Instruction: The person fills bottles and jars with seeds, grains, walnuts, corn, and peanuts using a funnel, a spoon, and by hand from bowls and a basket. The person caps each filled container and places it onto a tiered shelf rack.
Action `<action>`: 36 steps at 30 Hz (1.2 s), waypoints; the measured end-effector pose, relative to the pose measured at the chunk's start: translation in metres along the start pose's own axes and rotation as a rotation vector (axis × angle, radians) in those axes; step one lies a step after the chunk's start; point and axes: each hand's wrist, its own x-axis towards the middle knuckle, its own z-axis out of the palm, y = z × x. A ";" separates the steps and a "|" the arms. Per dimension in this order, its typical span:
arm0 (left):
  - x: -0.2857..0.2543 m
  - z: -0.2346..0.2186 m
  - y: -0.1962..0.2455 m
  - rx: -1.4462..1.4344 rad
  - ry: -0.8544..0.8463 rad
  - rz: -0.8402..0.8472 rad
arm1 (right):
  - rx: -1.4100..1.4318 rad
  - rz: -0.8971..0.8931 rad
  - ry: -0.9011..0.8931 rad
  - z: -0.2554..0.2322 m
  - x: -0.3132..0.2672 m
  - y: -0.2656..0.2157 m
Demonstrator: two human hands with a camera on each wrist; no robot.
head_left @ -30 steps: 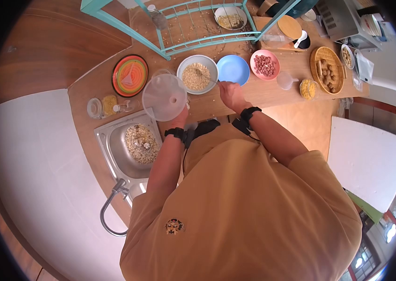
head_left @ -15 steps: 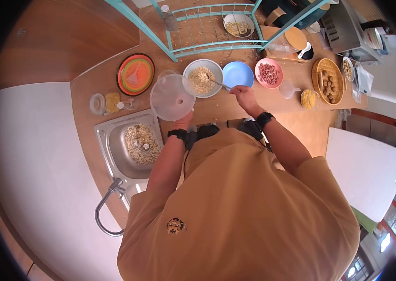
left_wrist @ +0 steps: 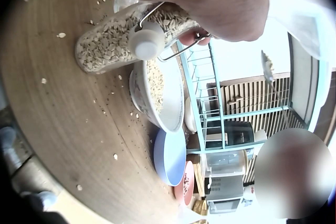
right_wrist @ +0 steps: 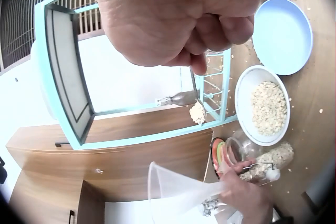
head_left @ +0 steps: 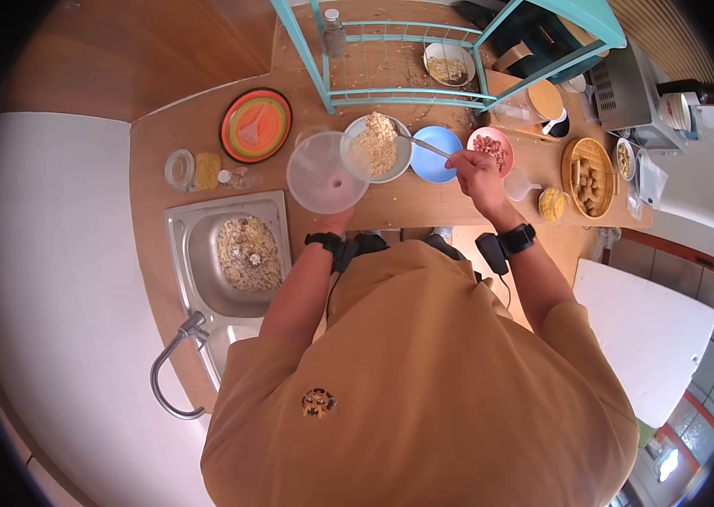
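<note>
Oats (right_wrist: pixel 197 112) are riding on the spoon (head_left: pixel 431 149), up over the white bowl (head_left: pixel 401 166), which is holding more of them midway between the counter's (head_left: pixel 424 207) front and back edges. I'm pinching the spoon handle in my right hand (head_left: pixel 480 181). My left hand (right_wrist: pixel 244 193) is clamping the neck of the glass bottle (left_wrist: pixel 107 43), oats inside, swing stopper (left_wrist: pixel 146 44) hanging at its side. Hands are staying apart. Big clear funnel (head_left: pixel 323 173) is sitting wide end up at the left hand; can't tell how its spout is meeting the neck. Blue dish (head_left: pixel 435 155) is resting just right of the bowl, pink dish (head_left: pixel 504 142) of reddish nuts beside that. Small funnel (head_left: pixel 520 185) is lying near the front edge. Striped plates (head_left: pixel 256 127) are sitting toward the back left corner, sink (head_left: pixel 205 262) at the left end holding pale flakes.
</note>
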 end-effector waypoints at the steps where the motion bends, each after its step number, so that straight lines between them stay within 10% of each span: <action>1: -0.002 0.000 -0.002 0.001 0.001 -0.004 | 0.049 0.008 -0.031 0.001 -0.007 -0.010; 11: -0.016 -0.001 -0.018 0.033 0.013 -0.024 | -0.125 -0.208 -0.109 0.027 -0.046 -0.048; 16: -0.020 0.004 -0.020 0.040 -0.003 -0.006 | -0.699 -0.992 -0.029 0.039 -0.047 -0.042; 28: -0.013 0.016 -0.021 0.056 -0.028 0.052 | -0.630 -0.733 0.332 0.020 -0.002 0.038; 36: -0.012 0.023 -0.017 0.073 -0.073 0.104 | -1.052 -0.536 0.204 0.026 0.037 0.100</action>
